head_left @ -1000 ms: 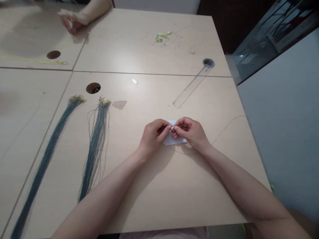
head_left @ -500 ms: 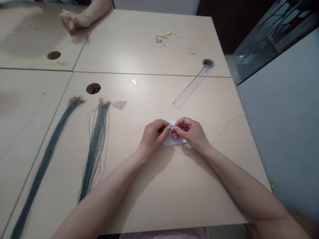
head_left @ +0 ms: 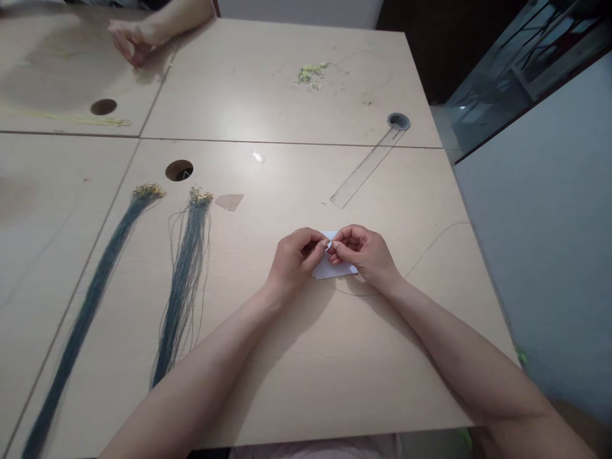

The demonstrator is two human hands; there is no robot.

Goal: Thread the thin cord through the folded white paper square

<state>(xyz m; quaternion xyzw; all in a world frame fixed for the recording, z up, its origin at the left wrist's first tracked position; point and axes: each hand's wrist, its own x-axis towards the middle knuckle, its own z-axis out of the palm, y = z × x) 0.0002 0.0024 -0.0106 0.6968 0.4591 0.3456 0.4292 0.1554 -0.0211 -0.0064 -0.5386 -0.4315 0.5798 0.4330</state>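
Observation:
My left hand (head_left: 297, 256) and my right hand (head_left: 362, 253) meet tip to tip above a small white card (head_left: 329, 270) on the table. Thumb and forefinger are pinched together on each hand. Whatever sits between the fingertips is too small and covered to make out. A thin cord (head_left: 433, 243) runs from the table's right side under my right wrist and curves below the card; its end is hidden near my hands.
Two bundles of blue-green cords, one left (head_left: 102, 280) and one nearer (head_left: 184, 274), have gold-coloured clasps. A clear ruler (head_left: 366, 169) lies under a grey ring (head_left: 398, 121). Yellow-green scraps (head_left: 312, 72) lie farther back. Another person's hand (head_left: 134, 42) is far left.
My hands hold almost the same pinched pose, with only a tiny shift at the fingertips. The other person's hand has moved slightly left.

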